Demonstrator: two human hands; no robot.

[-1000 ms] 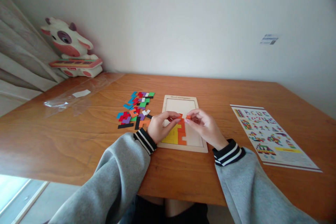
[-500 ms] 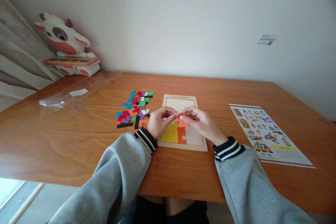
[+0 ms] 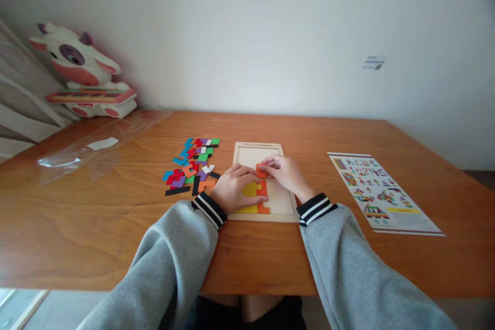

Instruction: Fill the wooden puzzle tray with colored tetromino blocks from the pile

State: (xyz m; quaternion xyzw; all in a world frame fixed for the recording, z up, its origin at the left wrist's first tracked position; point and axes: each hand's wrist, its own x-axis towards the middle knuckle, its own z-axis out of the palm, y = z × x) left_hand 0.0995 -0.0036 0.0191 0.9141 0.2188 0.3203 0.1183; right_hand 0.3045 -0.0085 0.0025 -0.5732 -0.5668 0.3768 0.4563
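A wooden puzzle board (image 3: 276, 201) with a raised rim lies in front of me. Yellow puzzle pieces (image 3: 250, 189) and orange pieces (image 3: 264, 209) fill part of its lower left. My right hand (image 3: 286, 174) pinches an orange puzzle piece (image 3: 261, 170) over the middle of the board, above the laid pieces. Whether that piece touches the board I cannot tell. Across the board's left side rests my left hand (image 3: 235, 185), thumb and fingers apart, over the yellow pieces and hiding some of them.
Left of the board, loose coloured puzzle pieces (image 3: 192, 160) lie in a scattered pile. A printed pattern sheet (image 3: 381, 193) is on the right. Farther left are a clear plastic bag (image 3: 81, 157) and a cow-shaped toy keyboard (image 3: 91, 95) by the wall.
Both hands held the orange piece together before. My left hand has let go and spread onto the yellow pieces, while my right hand has lowered the piece toward the board. The view shifted slightly.
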